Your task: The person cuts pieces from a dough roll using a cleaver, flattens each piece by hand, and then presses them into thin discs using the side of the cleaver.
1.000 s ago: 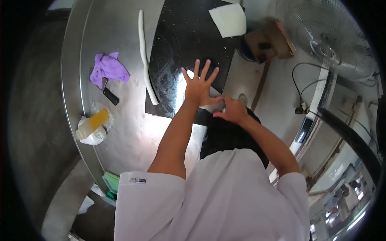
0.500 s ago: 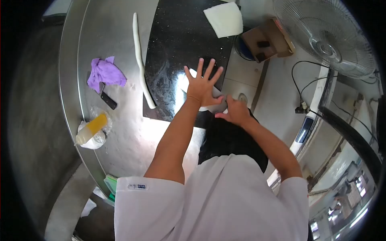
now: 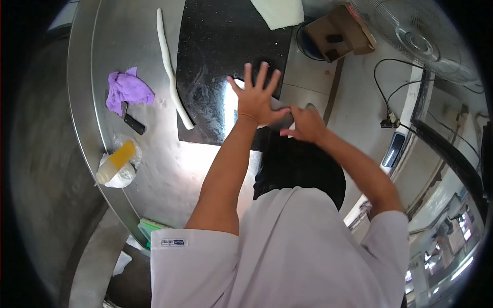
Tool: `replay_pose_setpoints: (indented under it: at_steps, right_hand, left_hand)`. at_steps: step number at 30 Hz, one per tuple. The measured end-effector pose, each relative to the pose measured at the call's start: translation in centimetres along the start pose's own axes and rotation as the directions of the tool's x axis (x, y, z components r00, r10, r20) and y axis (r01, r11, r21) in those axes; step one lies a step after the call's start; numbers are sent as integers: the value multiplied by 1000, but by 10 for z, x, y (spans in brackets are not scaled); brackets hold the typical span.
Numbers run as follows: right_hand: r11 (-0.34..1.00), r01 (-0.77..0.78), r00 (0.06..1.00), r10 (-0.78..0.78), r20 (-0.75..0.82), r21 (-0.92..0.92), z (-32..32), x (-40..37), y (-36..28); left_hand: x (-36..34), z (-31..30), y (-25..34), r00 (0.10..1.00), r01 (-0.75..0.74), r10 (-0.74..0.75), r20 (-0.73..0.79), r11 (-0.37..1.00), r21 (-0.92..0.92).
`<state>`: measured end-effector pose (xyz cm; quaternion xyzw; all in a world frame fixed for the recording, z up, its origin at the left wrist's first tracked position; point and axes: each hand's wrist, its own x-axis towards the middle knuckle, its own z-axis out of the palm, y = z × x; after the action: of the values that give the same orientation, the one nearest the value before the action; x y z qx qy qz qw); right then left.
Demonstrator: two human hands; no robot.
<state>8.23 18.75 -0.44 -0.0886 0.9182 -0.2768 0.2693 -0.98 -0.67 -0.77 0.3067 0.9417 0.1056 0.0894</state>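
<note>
Dough piece: pale, sits on the near-right part of the black slab, mostly covered by the L hand. Only its edges show, one by the thumb and one toward the R hand.

L hand: palm down, flat on the dough, all five fingers spread wide, tips pointing away from the body. Forearm straight out from the white sleeve.

R hand: just beside the L, at the slab's near-right corner. Fingers curled, thumb + index drawn close at the dough's near end. Can't tell if it's an actual pinch, since the contact is hidden by the knuckles.

Outward from there:
- Slab lies on a steel table, w/ strong glare on the slab left of the L hand.
- Long thin dough rope runs along the slab's left edge. Its near end overlaps the slab corner, the rest is on steel.
- Flat white dough sheet at the slab's far end, partly cut off by the frame.
- Purple cloth left of the rope, crumpled. Dark-handled tool pokes out from under it, type unclear.
- Yellow-topped bottle lying in a clear bag near the table rim.
- Off the table, right side: open cardboard box, floor fan, black cable w/ plug on the floor.
</note>
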Motion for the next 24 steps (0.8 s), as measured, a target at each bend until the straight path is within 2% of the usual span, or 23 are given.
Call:
replay_pose_setpoints:
  at_steps: [1, 2, 3, 4, 5, 6, 8, 10, 13, 15, 16, 18, 20, 22, 23, 24]
  right_hand:
    - [999, 49, 999, -49, 14, -10, -19, 15, 1]
    - [994, 106, 994, -105, 37, -14, -34, 26, -1]
    - [993, 117, 992, -117, 44, -3, -44, 39, 0]
    - [977, 211, 977, -210, 30, -32, -51, 52, 1]
    - [952, 299, 954, -298, 16, -64, -51, 57, -1]
    - [951, 303, 953, -302, 11, -65, -48, 52, -4]
    - [981, 179, 979, -186, 86, 76, -31, 23, -9]
    - [990, 114, 991, -119, 56, 85, -14, 16, -2]
    - [999, 7, 998, -10, 68, 40, -19, 15, 5]
    - [991, 124, 990, -119, 79, -53, -42, 43, 10]
    - [990, 123, 991, -119, 55, -69, -56, 55, 9]
    - [951, 298, 954, -294, 56, -88, -66, 70, 4]
    - [947, 302, 953, -300, 37, -106, -53, 72, 4]
    - [987, 161, 979, -157, 133, -19, -38, 44, 2]
    - [989, 142, 983, -136, 127, -38, -32, 35, -1]
    - [990, 134, 984, -129, 123, -36, -32, 35, 0]
  left_hand:
    - [2, 2, -3, 987, 109, -107, -118, 994, 10]
    - [3, 1, -6, 987, 116, -114, -111, 993, 17]
    - [7, -3, -11, 968, 202, -198, -157, 979, 13]
    - [8, -3, -16, 939, 284, -277, -202, 959, 7]
    - [9, 0, -19, 938, 297, -287, -192, 955, 21]
    - [6, -1, -20, 938, 296, -286, -197, 955, 25]
    - [-10, 2, -14, 984, 150, -146, -103, 988, 27]
    - [-5, 0, 0, 995, 96, -96, 2, 995, 29]
    - [6, 9, -6, 999, 28, -25, -32, 996, 85]
    - [14, 6, -14, 967, 135, -126, -221, 990, 28]
    - [22, 2, -20, 963, 122, -110, -245, 992, 34]
    - [23, 1, -27, 935, 258, -244, -257, 966, 19]
    - [22, 5, -33, 940, 218, -214, -265, 976, -14]
    - [4, 6, -23, 981, 99, -102, -167, 995, -27]
    - [-3, 5, -16, 992, 98, -96, -83, 995, 15]
    - [0, 2, -10, 992, 114, -112, -60, 993, 19]
